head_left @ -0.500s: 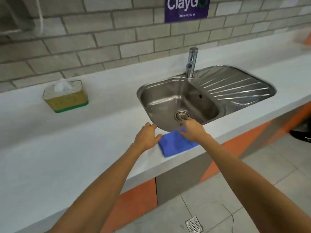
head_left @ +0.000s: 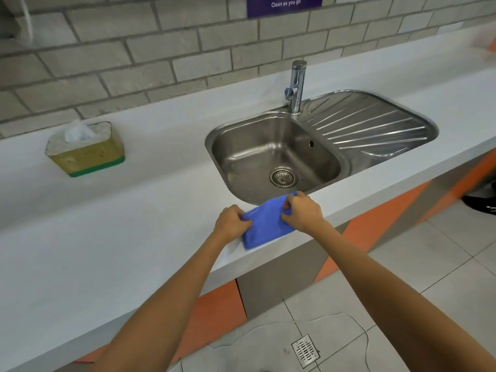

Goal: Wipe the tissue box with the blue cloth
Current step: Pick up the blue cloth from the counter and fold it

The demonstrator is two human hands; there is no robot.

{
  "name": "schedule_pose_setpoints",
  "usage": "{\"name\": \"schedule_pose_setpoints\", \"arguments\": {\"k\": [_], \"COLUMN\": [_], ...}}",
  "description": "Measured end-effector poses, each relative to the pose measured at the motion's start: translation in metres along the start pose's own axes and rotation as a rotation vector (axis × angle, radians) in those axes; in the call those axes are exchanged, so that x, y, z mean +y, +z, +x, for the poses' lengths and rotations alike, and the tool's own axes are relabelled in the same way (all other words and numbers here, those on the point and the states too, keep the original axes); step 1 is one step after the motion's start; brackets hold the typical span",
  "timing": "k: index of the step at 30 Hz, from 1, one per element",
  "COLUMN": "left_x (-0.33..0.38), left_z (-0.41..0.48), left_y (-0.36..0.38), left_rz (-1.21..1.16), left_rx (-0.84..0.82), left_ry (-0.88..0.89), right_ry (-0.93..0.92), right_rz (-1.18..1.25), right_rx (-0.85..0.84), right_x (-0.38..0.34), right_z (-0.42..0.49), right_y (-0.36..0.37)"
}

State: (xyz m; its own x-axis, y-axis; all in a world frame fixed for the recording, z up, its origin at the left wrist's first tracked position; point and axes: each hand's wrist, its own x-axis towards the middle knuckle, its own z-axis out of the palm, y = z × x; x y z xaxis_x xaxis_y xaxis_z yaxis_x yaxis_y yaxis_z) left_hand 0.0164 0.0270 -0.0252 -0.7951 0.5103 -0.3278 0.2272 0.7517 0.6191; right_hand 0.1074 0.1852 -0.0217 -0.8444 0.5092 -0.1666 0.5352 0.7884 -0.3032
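Note:
The blue cloth [head_left: 264, 224] lies bunched at the front edge of the white counter, just in front of the sink. My left hand [head_left: 231, 222] pinches its left end and my right hand [head_left: 303, 210] pinches its right end, so both hands hold it. The tissue box [head_left: 86, 150], yellowish with a green base and a white tissue poking out of the top, stands far to the left at the back of the counter, well away from both hands.
A steel sink [head_left: 276, 154] with a drainboard and a tap [head_left: 296, 85] sits behind the cloth. The white counter [head_left: 112, 232] runs left to right under a brick wall. Below are tiled floor, a floor drain [head_left: 306, 350] and a thin white cable.
Both hands have closed on the cloth's ends and bunched it up; before, the cloth lay flat under my right hand and my left hand was beside it. The view has shifted slightly.

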Motion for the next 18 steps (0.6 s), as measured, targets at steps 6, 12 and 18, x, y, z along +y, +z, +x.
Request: {"name": "schedule_pose_setpoints", "arguments": {"k": [6, 12, 18], "left_x": [0.049, 0.098, 0.079], "left_z": [-0.012, -0.026, -0.027], "left_y": [-0.023, -0.059, -0.095], "left_rz": [-0.475, -0.345, -0.353], "left_rx": [0.083, 0.209, 0.205], "left_ry": [0.028, 0.294, 0.276], "right_ry": [0.096, 0.195, 0.120], "right_rz": [0.439, 1.570, 2.068], "right_rx": [0.009, -0.198, -0.451], "right_x": [-0.017, -0.059, -0.088], "right_z": [0.008, 0.005, 0.012], "right_y": [-0.004, -0.012, -0.019]}}
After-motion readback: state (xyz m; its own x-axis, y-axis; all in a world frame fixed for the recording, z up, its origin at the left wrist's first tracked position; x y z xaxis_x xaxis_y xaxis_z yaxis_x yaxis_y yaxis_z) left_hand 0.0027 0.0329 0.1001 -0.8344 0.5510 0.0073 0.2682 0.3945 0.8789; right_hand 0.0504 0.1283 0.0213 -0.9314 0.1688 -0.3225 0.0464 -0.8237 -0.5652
